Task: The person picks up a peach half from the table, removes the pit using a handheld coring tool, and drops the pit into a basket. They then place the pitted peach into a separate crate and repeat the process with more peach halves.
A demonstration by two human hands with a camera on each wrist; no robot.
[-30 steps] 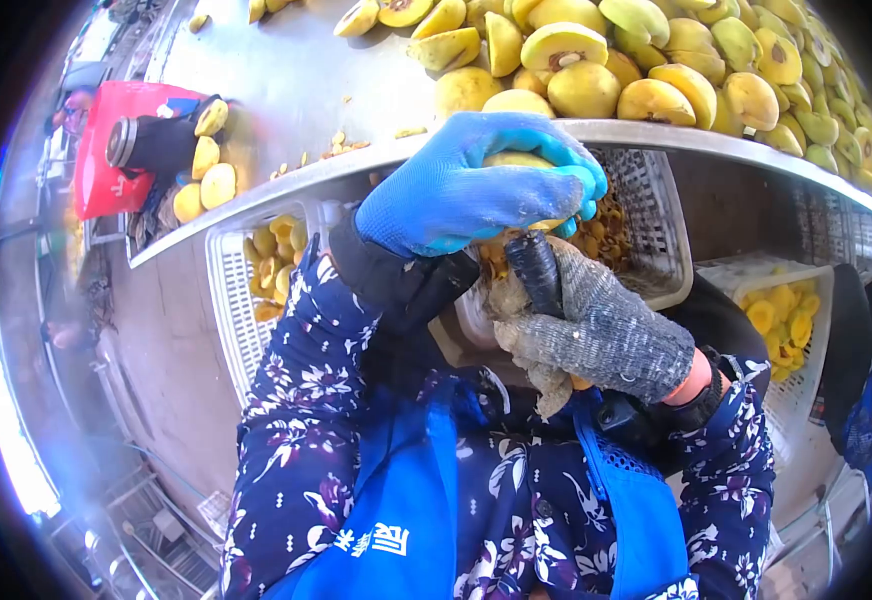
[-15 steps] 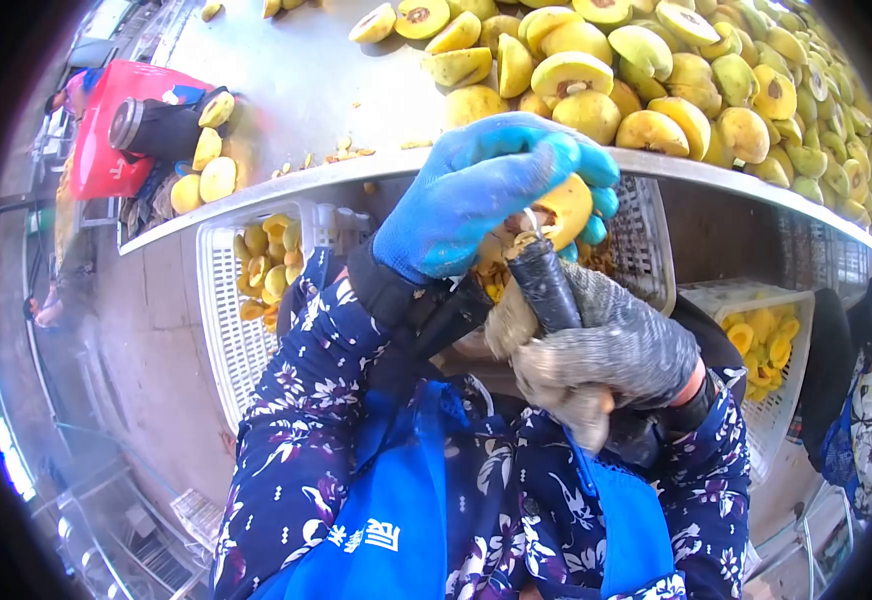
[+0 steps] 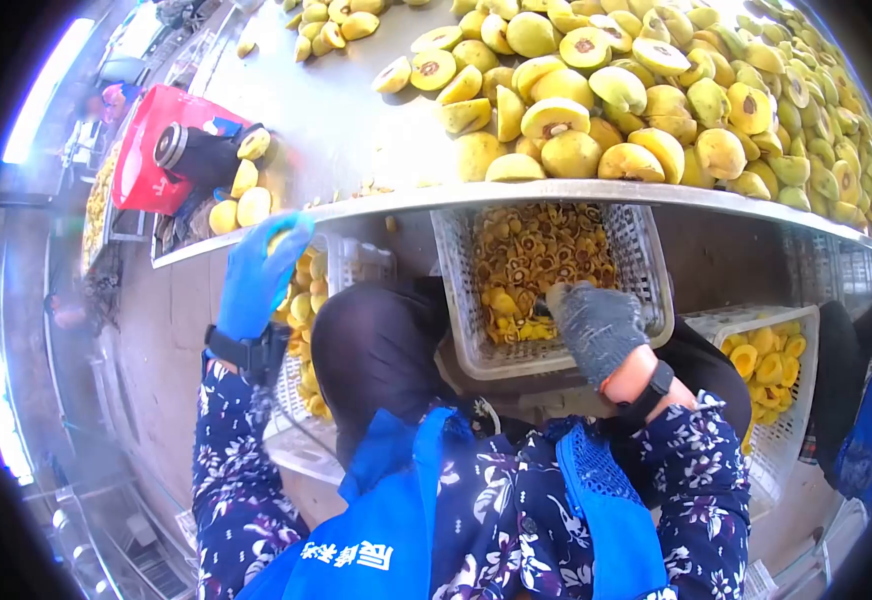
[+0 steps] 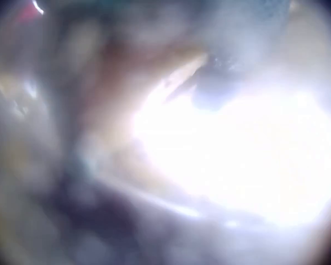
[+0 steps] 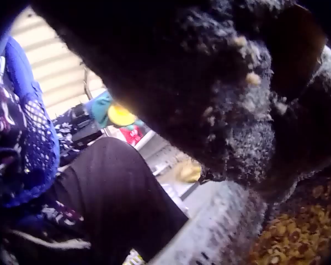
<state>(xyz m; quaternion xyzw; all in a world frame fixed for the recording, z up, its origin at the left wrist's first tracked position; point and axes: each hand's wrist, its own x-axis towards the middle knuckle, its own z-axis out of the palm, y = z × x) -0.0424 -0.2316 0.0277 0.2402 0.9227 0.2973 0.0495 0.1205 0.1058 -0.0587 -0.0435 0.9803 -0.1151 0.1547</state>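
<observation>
My left hand (image 3: 259, 278), in a blue glove, grips a yellow peach half (image 3: 278, 240) at the table's front edge, above a crate of fruit halves (image 3: 308, 275). In the right wrist view the peach half (image 5: 121, 115) shows its yellow cut face; the left wrist view is blurred and washed out. My right hand (image 3: 598, 328), in a grey, fuzzy knit glove, holds a black-handled tool (image 3: 543, 307) over a white crate (image 3: 466, 345) of pits and scraps. Most of the tool is hidden by the glove.
A metal table (image 3: 356, 205) carries a large heap of halved peaches (image 3: 646, 110). At its left lie a red bag (image 3: 151, 150), a dark flask (image 3: 191, 150) and several halves. Another crate of yellow halves (image 3: 766, 365) stands on the right, beside another person's dark-clad leg (image 3: 841, 370).
Both hands were together, the tool at the peach half. They have parted: the left went left with the peach half, the right lowered over the crate of pits.
</observation>
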